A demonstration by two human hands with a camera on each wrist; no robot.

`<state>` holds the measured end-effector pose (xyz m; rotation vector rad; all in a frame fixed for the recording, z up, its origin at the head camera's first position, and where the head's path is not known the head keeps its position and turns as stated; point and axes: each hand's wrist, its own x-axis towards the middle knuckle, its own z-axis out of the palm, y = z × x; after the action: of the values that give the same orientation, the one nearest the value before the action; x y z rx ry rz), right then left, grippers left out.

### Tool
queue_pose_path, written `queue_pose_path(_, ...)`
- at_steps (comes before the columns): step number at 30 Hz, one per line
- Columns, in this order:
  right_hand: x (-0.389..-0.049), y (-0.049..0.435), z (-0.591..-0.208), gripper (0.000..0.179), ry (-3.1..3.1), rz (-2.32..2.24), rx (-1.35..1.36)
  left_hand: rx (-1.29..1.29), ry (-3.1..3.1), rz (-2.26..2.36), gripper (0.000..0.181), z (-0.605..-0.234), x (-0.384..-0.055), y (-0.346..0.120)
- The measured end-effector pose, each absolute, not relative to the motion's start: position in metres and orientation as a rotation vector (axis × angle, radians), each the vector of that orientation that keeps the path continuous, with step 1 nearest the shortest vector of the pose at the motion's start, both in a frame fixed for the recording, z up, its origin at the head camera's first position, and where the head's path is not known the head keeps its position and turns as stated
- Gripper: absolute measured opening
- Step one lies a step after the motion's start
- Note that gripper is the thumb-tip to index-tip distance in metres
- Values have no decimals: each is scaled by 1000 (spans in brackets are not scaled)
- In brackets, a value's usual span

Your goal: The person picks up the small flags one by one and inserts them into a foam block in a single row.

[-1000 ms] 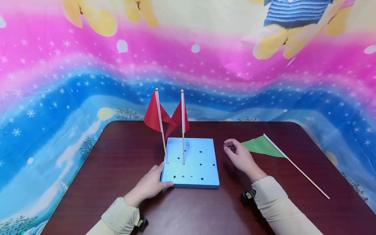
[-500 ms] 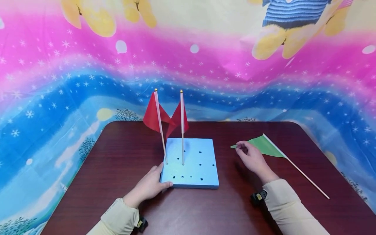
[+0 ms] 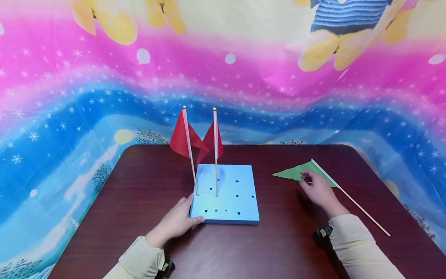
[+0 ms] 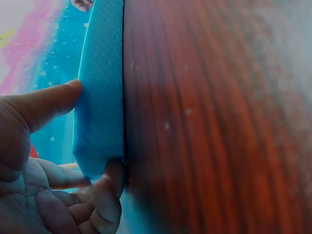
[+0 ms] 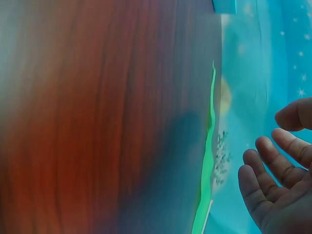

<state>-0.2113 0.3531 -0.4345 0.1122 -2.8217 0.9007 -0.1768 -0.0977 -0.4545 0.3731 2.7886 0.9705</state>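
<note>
A square blue board with several small holes lies flat on the table. My left hand holds its near left corner; in the left wrist view the thumb meets the board's upper edge, and curled fingers touch its side. Two red flags, a left one leaning slightly and a more upright right one, stand with their sticks in holes. Over a green triangular flag on the right hovers my right hand, holding nothing, its fingers loosely bent above the cloth.
The green flag's wooden stick slants toward the near right of the brown table. Behind the table's far edge hangs a colourful printed cloth.
My right hand has moved right, from beside the green flag's tip to over its cloth. The left hand, the board and all the flags have stayed in place.
</note>
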Motion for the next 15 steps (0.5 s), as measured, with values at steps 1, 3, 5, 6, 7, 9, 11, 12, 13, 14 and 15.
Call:
queue_pose_path(1, -211, 356, -434, 36, -2822, 890, 108, 376, 2790, 972, 92, -454, -177, -98)
queue_pose_path(3, -211, 362, -433, 36, -2824, 866, 99, 374, 2788, 976, 92, -454, -177, -98)
queue_pose_path(5, -211, 367, -433, 36, -2826, 840, 87, 374, 2785, 975, 92, -454, -178, -98)
queue_pose_path(6, -211, 370, -433, 36, -2826, 823, 80, 374, 2784, 974, 92, -454, -178, -98)
queue_pose_path(7, -211, 374, -433, 37, -2830, 812, 71, 370, 2782, 973, 92, -455, -178, -99)
queue_pose_path(9, -209, 382, -433, 38, -2838, 771, 60, 365, 2778, 971, 93, -454, -177, -99)
queue_pose_path(11, -207, 390, -433, 39, -2851, 710, 34, 362, 2776, 968, 93, -453, -177, -99)
queue_pose_path(12, -206, 395, -433, 39, -2863, 678, 15, 359, 2777, 966, 93, -453, -177, -99)
queue_pose_path(13, -204, 399, -432, 40, -2877, 649, -4, 356, 2777, 965, 94, -452, -177, -99)
queue_pose_path(14, -202, 403, -431, 40, -2888, 615, -24, 357, 2776, 965, 93, -452, -176, -99)
queue_pose_path(15, -201, 408, -431, 41, -2904, 582, -50, 358, 2777, 964, 93, -451, -176, -98)
